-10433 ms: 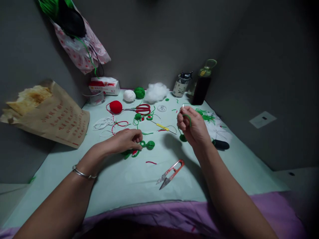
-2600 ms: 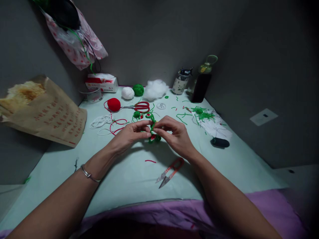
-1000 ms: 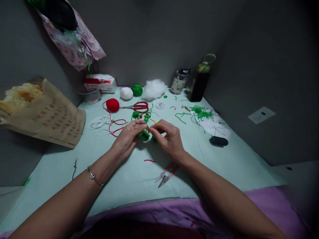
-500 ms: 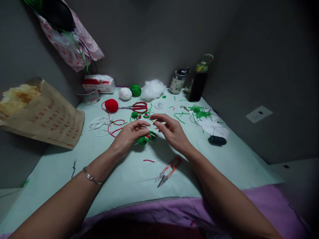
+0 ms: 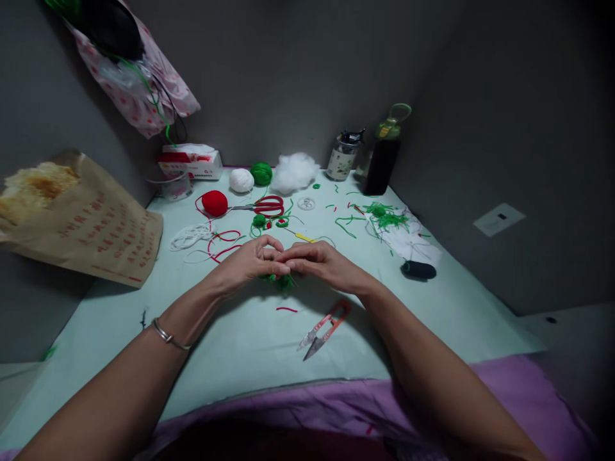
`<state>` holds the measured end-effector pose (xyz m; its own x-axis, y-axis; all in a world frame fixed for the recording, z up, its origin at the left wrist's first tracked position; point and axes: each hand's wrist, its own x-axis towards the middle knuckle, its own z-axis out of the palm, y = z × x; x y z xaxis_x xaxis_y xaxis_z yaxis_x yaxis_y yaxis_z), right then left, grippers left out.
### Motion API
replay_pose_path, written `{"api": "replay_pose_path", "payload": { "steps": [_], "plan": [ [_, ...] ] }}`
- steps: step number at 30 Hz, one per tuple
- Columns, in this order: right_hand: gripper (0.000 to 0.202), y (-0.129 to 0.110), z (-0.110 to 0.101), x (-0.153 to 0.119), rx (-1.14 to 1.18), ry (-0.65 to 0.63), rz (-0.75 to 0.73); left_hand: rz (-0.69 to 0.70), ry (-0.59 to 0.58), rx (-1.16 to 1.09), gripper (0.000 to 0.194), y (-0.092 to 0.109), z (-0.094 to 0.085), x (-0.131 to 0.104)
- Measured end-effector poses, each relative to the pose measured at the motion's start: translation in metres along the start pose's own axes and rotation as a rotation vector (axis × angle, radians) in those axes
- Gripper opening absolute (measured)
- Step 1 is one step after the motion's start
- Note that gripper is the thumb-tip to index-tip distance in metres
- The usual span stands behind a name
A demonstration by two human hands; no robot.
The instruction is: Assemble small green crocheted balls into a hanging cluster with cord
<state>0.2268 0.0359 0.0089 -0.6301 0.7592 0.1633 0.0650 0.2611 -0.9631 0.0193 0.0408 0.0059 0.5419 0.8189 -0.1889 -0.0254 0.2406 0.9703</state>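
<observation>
My left hand (image 5: 257, 259) is closed in a pinch on a small green crochet piece (image 5: 284, 283) with a bit of red in it. My right hand (image 5: 319, 264) meets it from the other side, its fingertips pressed together over the same piece and touching the left fingers. Most of the piece is hidden beneath the fingers, and whether a needle is among them I cannot make out. Just behind the hands lies a yellow-handled crochet hook (image 5: 304, 237). Thread snips (image 5: 327, 330) with orange handles and a short red yarn scrap (image 5: 287, 310) lie nearer to me.
Farther back are red-handled scissors (image 5: 268, 206), a red yarn ball (image 5: 214, 203), a white yarn ball (image 5: 241, 180), a green yarn ball (image 5: 262, 173) and stuffing (image 5: 295, 173). Green scraps (image 5: 389, 219) lie on the right. A paper bag (image 5: 106, 230) stands left, a bottle (image 5: 388, 131) back right.
My right hand has moved down and left until its fingertips meet the left hand's over the crochet piece. The yellow hook behind it shows more now; a thin shiny needle-like glint is gone from view.
</observation>
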Motion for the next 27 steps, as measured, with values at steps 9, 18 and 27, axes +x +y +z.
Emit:
{"api": "replay_pose_path", "payload": {
  "steps": [9, 18, 27],
  "plan": [
    [0.013, 0.0, 0.008, 0.003, -0.01, 0.256, 0.003, 0.029, 0.008, -0.033, 0.035, -0.002, 0.0, 0.001],
    [0.022, -0.006, -0.011, 0.001, 0.465, 0.525, 0.044, -0.005, -0.033, 0.006, 0.02, -0.01, 0.004, 0.0],
    [0.023, -0.017, -0.005, 0.001, 0.754, 0.353, 0.115, 0.007, -0.179, 0.036, 0.014, -0.012, 0.006, -0.001]
  ]
}}
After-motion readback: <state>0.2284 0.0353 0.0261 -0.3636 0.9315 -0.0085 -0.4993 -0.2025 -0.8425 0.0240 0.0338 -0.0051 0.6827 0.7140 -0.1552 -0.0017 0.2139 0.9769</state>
